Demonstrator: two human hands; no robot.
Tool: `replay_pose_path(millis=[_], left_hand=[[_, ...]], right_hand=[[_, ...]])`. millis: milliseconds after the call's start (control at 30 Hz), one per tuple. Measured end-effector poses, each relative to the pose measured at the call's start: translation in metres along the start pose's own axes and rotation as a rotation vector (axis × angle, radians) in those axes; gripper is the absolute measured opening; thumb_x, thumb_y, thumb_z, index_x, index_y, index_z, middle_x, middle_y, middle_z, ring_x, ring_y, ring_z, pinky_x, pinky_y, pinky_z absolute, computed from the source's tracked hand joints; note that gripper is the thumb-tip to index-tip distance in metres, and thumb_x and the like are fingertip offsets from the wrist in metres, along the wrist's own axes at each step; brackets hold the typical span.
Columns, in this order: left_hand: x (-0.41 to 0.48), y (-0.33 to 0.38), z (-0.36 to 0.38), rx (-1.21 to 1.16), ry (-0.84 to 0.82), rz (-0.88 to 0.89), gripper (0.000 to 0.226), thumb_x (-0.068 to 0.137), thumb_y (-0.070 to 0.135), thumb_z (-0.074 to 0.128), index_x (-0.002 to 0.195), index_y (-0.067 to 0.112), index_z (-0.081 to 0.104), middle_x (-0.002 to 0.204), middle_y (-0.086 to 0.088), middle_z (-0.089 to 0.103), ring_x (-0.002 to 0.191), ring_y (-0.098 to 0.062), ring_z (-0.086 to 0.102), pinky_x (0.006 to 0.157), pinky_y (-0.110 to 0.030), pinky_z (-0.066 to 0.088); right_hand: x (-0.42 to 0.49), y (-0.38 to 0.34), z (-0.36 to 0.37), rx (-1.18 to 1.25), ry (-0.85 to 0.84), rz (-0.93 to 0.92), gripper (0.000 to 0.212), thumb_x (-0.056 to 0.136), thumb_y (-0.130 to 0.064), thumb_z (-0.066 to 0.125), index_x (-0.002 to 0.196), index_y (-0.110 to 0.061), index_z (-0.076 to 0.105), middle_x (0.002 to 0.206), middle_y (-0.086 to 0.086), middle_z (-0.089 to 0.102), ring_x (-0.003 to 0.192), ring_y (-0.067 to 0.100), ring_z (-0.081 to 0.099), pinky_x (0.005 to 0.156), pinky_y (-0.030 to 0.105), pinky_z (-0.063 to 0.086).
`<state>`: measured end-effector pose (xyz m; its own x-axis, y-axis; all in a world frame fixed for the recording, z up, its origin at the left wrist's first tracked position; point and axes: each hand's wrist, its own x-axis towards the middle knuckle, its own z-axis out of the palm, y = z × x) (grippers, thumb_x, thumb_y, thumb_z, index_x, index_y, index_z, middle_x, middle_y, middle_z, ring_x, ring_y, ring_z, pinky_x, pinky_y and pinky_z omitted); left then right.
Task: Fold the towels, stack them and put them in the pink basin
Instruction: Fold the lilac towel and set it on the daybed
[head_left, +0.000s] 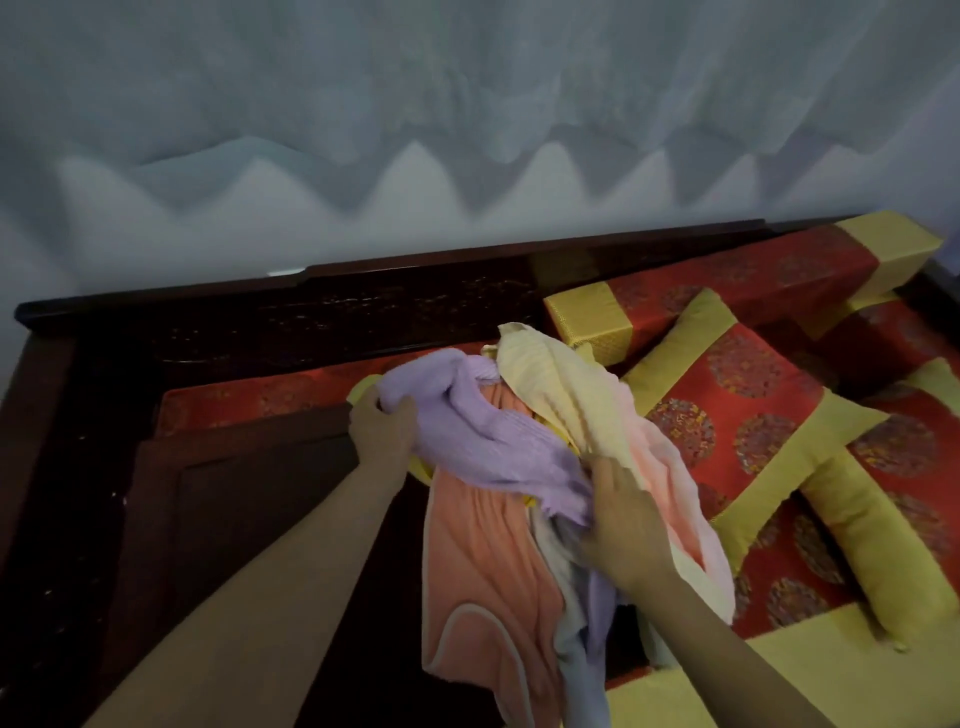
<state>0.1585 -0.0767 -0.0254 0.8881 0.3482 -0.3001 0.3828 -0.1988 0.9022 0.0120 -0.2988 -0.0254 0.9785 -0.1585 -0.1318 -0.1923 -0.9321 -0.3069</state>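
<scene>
**Both hands are working in the heap of towels**

In the head view, the left hand (382, 431) is reaching forward on a nearly straight arm that is coming in from the lower left. Its fingers are curling round the bunched left end of the lilac towel (467, 436), gripping it, with the back of the hand facing up.

The right hand (623, 530) is coming in from the lower right on a slightly bent arm, with the back of the hand towards the camera. Its fingers are pointing up and to the left, lying at the lower right edge of the lilac towel where it is meeting the cream towel (561, 395). The thumb side is sinking into the folds and the hand is blurred, so whether it is pinching cloth cannot be told.

The towels are lying unfolded in one loose heap. The lilac towel is draping across the top, the peach towel (483, 571) is hanging below it towards the camera, and the pale pink towel (675, 488) is lying under the cream one. A yellow rim (363, 392) is peeking out from beneath the heap beside the left hand.

The heap is sitting on a dark wooden bench (234, 519), just beside a red and gold cushion (743, 415).
</scene>
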Motion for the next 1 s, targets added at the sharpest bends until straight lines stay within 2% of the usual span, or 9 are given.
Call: replay_pose_path(millis=[200,367,500,567,633,733,833,900,1000], left_hand=[[-0.003,-0.055,-0.129,-0.010,0.138,0.004,0.031,0.085,0.009,0.059,0.114,-0.004,0.062,0.102,-0.022,0.065,0.094,-0.033,0.062,0.073,-0.033,0.045],[-0.039,-0.137,-0.189,0.074,-0.168,-0.473,0.023,0.086,0.011,0.067,0.101,-0.005,0.063,0.096,-0.019,0.064,0.079,-0.029,0.061,0.056,-0.030,0.052],[-0.059,-0.168,-0.206,-0.130,-0.281,-0.638,0.033,0.091,0.001,0.054,0.123,0.006,0.047,0.125,-0.018,0.052,0.106,-0.036,0.055,0.079,-0.042,0.050],[-0.058,-0.167,-0.205,-0.305,-0.155,-0.656,0.047,0.092,-0.003,0.049,0.137,0.006,0.041,0.131,-0.023,0.050,0.105,-0.038,0.055,0.081,-0.045,0.050],[-0.056,-0.159,-0.204,-0.481,-0.059,-0.634,0.041,0.089,-0.006,0.045,0.130,-0.005,0.047,0.119,-0.025,0.057,0.093,-0.035,0.058,0.075,-0.041,0.050],[-0.045,-0.144,-0.209,-0.661,0.028,-0.626,0.030,0.084,-0.006,0.046,0.112,-0.011,0.058,0.115,-0.023,0.058,0.083,-0.029,0.058,0.075,-0.037,0.051],[-0.037,-0.121,-0.217,-0.734,0.049,-0.630,0.025,0.096,0.005,0.038,0.106,-0.006,0.058,0.114,-0.019,0.056,0.077,-0.025,0.056,0.075,-0.030,0.052],[-0.028,-0.117,-0.228,-0.777,0.106,-0.634,0.034,0.101,0.017,0.036,0.126,0.001,0.052,0.134,-0.014,0.051,0.095,-0.026,0.059,0.092,-0.030,0.045],[-0.020,-0.113,-0.243,-0.718,0.166,-0.620,0.033,0.099,0.019,0.045,0.128,0.006,0.053,0.142,-0.011,0.048,0.119,-0.024,0.054,0.084,-0.029,0.050]], right_hand=[[-0.010,0.015,0.004,-0.116,-0.250,0.129,0.053,0.068,-0.058,0.057,0.110,-0.025,0.054,0.106,0.001,0.061,0.104,0.025,0.061,0.068,0.029,0.039],[-0.014,0.004,-0.004,-0.230,-0.434,0.091,0.024,0.077,-0.036,0.058,0.097,-0.024,0.064,0.103,0.005,0.065,0.107,0.025,0.061,0.070,0.028,0.040],[-0.011,-0.015,-0.023,0.298,-0.277,-0.139,0.032,0.072,-0.025,0.046,0.097,-0.020,0.067,0.106,0.005,0.071,0.101,0.026,0.064,0.087,0.037,0.047],[-0.009,-0.025,-0.032,0.473,-0.271,-0.232,0.031,0.079,-0.018,0.046,0.102,-0.018,0.066,0.106,-0.005,0.071,0.100,0.019,0.063,0.090,0.038,0.048],[-0.008,-0.033,-0.037,0.531,-0.273,-0.265,0.023,0.083,-0.018,0.046,0.096,-0.023,0.064,0.095,-0.007,0.070,0.092,0.014,0.062,0.084,0.035,0.048],[-0.009,-0.033,-0.046,0.330,-0.174,-0.301,0.006,0.081,-0.042,0.048,0.081,-0.042,0.054,0.077,-0.014,0.064,0.073,0.005,0.057,0.066,0.029,0.039],[-0.011,-0.018,-0.056,0.124,-0.205,-0.321,0.034,0.066,-0.066,0.055,0.061,-0.033,0.048,0.055,-0.010,0.050,0.055,0.005,0.047,0.053,0.024,0.027],[-0.014,-0.009,-0.063,-0.003,-0.303,-0.303,0.048,0.057,-0.069,0.063,0.060,-0.022,0.049,0.053,-0.005,0.040,0.050,0.009,0.035,0.051,0.025,0.024],[-0.018,0.003,-0.073,-0.277,-0.536,-0.198,0.039,0.050,-0.058,0.068,0.061,-0.027,0.047,0.064,-0.008,0.046,0.062,0.008,0.043,0.053,0.025,0.031]])
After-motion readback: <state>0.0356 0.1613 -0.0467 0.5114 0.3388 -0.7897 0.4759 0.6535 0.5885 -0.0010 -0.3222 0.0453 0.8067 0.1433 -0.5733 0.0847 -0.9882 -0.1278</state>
